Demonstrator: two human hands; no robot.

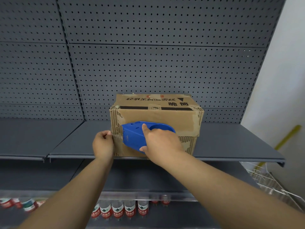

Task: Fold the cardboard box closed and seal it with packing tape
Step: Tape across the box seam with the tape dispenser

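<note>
A worn brown cardboard box (pixel 158 114) with black printed characters sits on a grey shelf (pixel 231 142), its top flaps folded down. My right hand (pixel 160 142) grips a blue tape dispenser (pixel 137 136) held against the box's front left corner. My left hand (pixel 103 143) pinches the free end of clear packing tape (pixel 117 137) just left of the box's corner. A short strip of tape stretches from my left fingers to the dispenser's mouth.
Grey pegboard (pixel 148 55) backs the shelf. Below, a lower shelf holds a row of water bottles (pixel 122 210) with red labels. A white wire basket (pixel 270 180) hangs at the lower right, and a yellow pole (pixel 288 136) leans against the white wall.
</note>
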